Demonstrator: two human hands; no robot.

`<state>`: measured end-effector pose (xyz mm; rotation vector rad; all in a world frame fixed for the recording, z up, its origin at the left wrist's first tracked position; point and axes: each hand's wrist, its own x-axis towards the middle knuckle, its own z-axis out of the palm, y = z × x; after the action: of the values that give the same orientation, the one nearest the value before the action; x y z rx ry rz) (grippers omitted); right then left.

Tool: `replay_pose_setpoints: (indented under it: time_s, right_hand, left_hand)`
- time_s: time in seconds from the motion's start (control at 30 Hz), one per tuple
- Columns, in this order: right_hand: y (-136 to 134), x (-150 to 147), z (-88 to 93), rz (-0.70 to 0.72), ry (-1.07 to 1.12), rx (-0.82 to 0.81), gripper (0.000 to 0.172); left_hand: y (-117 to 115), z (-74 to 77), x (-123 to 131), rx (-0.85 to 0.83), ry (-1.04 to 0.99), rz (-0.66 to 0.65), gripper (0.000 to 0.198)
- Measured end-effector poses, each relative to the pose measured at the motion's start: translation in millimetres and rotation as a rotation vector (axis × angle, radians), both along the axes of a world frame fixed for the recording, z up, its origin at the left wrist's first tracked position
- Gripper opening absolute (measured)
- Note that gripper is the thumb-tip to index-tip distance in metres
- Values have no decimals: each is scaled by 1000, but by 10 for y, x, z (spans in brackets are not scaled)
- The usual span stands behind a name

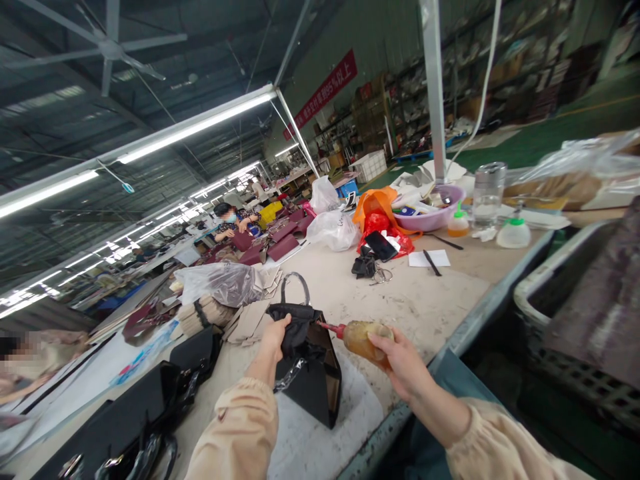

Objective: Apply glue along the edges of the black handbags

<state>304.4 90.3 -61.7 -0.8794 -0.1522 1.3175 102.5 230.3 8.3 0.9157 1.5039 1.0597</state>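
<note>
A black handbag [311,373] stands on a white pad [320,433] at the near edge of the workbench [400,300]. My left hand [277,333] is closed on the bag's folded top flap. My right hand [400,360] grips a squeeze bottle [361,337] of amber glue, whose red nozzle points into the bag's opening. The bag's handle [295,287] rises behind the flap.
More black bags [140,413] lie to the left, cardboard pieces [250,320] and plastic bags [220,283] behind. Further back are a phone [381,245], a purple bowl [435,210], a glass jar [487,193] and small bottles [513,232]. A basket [590,320] sits right. A person works far left.
</note>
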Motion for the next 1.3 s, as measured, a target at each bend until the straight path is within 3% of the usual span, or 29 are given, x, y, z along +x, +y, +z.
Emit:
replay_pose_setpoints:
  time_s: [0.97,1.3]
  right_hand:
    - [-1,15,26,-13,19,-27,46]
    - [-21,-7,33,-23,-98,16,48]
  left_hand:
    - [-14,-14,53,5,20,-7,6]
    - [0,-29,18,0,26,-23,7]
